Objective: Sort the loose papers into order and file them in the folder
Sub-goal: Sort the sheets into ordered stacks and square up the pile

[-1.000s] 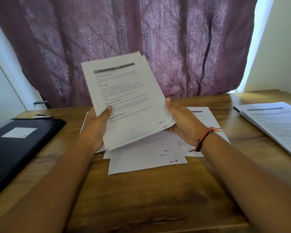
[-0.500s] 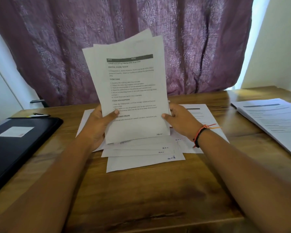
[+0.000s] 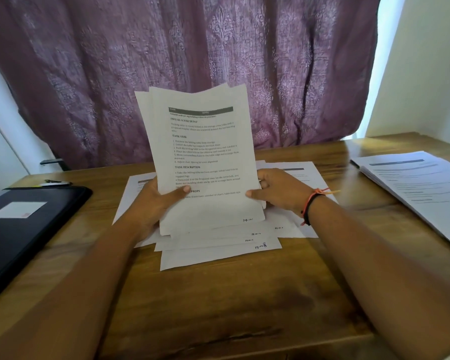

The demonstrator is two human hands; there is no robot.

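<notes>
Both thumbs clamp the front of a paper stack (image 3: 205, 152), with the left hand (image 3: 156, 201) and right hand (image 3: 278, 190) gripping its lower sides. It stands upright over the loose sheets (image 3: 218, 253) fanned underneath. Looks mid-sort to me, so next is probably squaring the edges and grabbing more pages. Forearms reach in low, and the folder (image 3: 50, 229) lies closed, well left of the grip.

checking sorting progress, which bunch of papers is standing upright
The upright sheaf gripped by the left hand and right hand; the spread sheets beneath it and the stack at right lie flat on the table.
</notes>
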